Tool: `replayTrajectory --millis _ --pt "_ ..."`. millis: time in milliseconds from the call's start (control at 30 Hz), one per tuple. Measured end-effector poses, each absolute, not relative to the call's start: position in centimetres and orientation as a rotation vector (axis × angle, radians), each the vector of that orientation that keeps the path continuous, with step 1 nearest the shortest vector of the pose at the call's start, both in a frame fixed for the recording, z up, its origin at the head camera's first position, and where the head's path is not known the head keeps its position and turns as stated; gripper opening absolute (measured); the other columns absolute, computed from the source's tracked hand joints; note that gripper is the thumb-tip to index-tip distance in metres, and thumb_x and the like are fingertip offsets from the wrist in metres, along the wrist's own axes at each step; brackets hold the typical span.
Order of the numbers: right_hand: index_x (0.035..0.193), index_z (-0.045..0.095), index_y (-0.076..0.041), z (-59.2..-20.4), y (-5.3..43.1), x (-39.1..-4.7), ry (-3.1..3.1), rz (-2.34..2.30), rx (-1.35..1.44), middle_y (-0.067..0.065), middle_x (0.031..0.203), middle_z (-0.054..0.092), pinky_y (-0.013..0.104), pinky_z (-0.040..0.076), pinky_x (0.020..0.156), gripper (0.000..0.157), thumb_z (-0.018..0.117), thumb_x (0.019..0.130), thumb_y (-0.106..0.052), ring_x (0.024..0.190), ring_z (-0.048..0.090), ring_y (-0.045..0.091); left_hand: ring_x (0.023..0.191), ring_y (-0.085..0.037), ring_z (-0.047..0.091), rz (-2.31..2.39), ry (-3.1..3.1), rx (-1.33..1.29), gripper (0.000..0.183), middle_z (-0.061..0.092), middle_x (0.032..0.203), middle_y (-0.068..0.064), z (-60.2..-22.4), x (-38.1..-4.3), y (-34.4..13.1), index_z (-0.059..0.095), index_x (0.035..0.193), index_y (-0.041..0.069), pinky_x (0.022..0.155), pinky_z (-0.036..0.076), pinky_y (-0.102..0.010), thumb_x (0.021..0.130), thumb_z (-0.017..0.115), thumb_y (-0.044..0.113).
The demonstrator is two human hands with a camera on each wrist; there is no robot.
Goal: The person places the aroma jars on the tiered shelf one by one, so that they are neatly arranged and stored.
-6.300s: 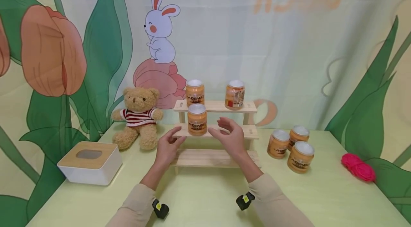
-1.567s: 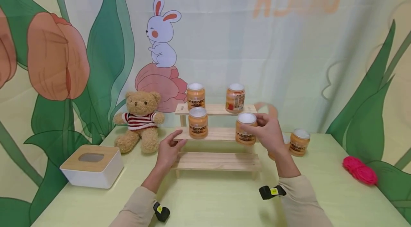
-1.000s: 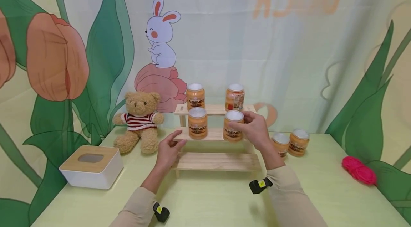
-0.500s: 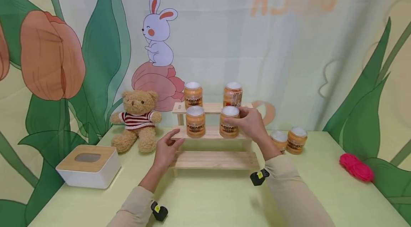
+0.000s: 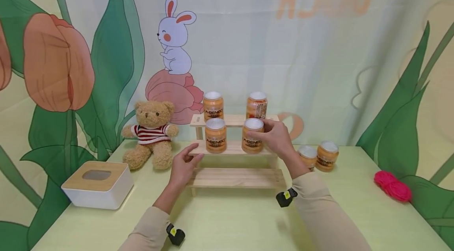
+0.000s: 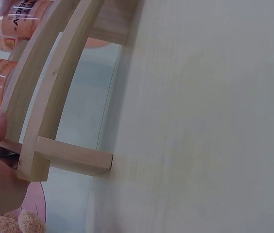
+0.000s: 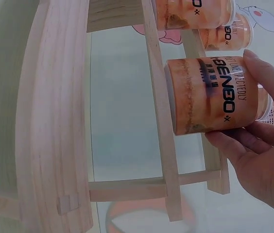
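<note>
A three-tier wooden display shelf [image 5: 237, 180] stands mid-table. My right hand [image 5: 279, 140] pinches an orange-labelled jar [image 5: 252, 144] between thumb and fingers at the right part of the middle tier; in the right wrist view the jar's [image 7: 214, 97] base meets the shelf's slat. At the tier's left end, my left hand [image 5: 182, 169] grips the wood, thumb above and fingers partly hidden beneath in the left wrist view. Left of the held jar is a matching jar [image 5: 215, 138] on the same tier. Two more, a left jar [image 5: 213, 105] and a right jar [image 5: 257, 105], occupy the top tier.
Right of the shelf, two jars stand on the table: a near jar [image 5: 307, 154], partly behind my right arm, and a far jar [image 5: 327, 156]. Pink yarn [image 5: 393, 186] lies farther right. At left are a teddy bear [image 5: 153, 132] and a tissue box [image 5: 97, 184].
One jar from the group of three at right is now on the middle tier in my right hand, carried leftward and back. My left hand stays at the shelf. The last half second shows hardly any movement.
</note>
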State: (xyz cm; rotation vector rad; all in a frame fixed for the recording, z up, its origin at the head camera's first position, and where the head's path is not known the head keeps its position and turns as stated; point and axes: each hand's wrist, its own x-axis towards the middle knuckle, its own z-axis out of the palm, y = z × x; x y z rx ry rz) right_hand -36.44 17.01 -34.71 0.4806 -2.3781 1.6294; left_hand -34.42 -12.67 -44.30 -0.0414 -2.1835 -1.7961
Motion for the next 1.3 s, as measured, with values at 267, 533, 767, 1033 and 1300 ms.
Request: replayTrajectory --millis 267,533,767,1033,1300 --pt "0.125 0.069 -0.012 -35.6 16.8 -36.2 -2.320 1.653 0.442 0.006 0.116 0.071 0.044 0.052 0.090 0.057 0.087 0.078 -0.037 0.106 0.066 0.022 0.081 -0.021 0.062 -1.786 -2.175 -0.058 0.042 0.072 0.091 -0.013 -44.3 -34.4 -12.7 0.065 0.134 0.012 0.058 0.043 -0.022 0.093 0.073 0.015" --pt "0.130 0.067 -0.012 -36.4 17.2 -35.8 -2.262 1.697 0.409 0.006 0.118 0.070 0.045 0.051 0.091 0.061 0.087 0.079 -0.038 0.109 0.064 0.022 0.081 -0.019 0.064 -1.853 -2.148 -0.077 0.042 0.073 0.095 -0.013 -44.4 -34.2 -12.6 0.064 0.134 0.010 0.054 0.043 -0.021 0.093 0.073 0.013" --pt "0.132 0.062 -0.003 -37.1 18.1 -35.1 -2.216 1.731 0.360 0.014 0.124 0.066 0.040 0.052 0.093 0.068 0.088 0.078 -0.036 0.115 0.062 0.029 0.078 -0.028 0.060 -1.852 -2.155 -0.058 0.042 0.070 0.092 -0.014 -44.3 -34.2 -12.6 0.064 0.135 0.012 0.049 0.040 -0.021 0.093 0.072 0.013" --pt "0.128 0.065 -0.004 -37.4 19.7 -34.2 -2.229 1.551 0.288 0.014 0.125 0.066 0.041 0.048 0.097 0.056 0.082 0.085 -0.035 0.116 0.059 0.027 0.077 -0.024 0.061 -1.851 -2.153 -0.056 0.042 0.071 0.092 -0.014 -44.2 -34.4 -12.7 0.064 0.134 0.011 0.049 0.041 -0.021 0.093 0.073 0.013" --pt "0.128 0.066 -0.005 -38.5 22.0 -33.5 -2.239 1.455 0.197 0.012 0.127 0.065 0.043 0.041 0.096 0.051 0.080 0.087 -0.031 0.117 0.056 0.028 0.077 -0.022 0.059 -1.836 -2.167 -0.052 0.042 0.069 0.090 -0.011 -44.4 -34.5 -12.7 0.064 0.135 0.011 0.049 0.040 -0.021 0.093 0.073 0.015"
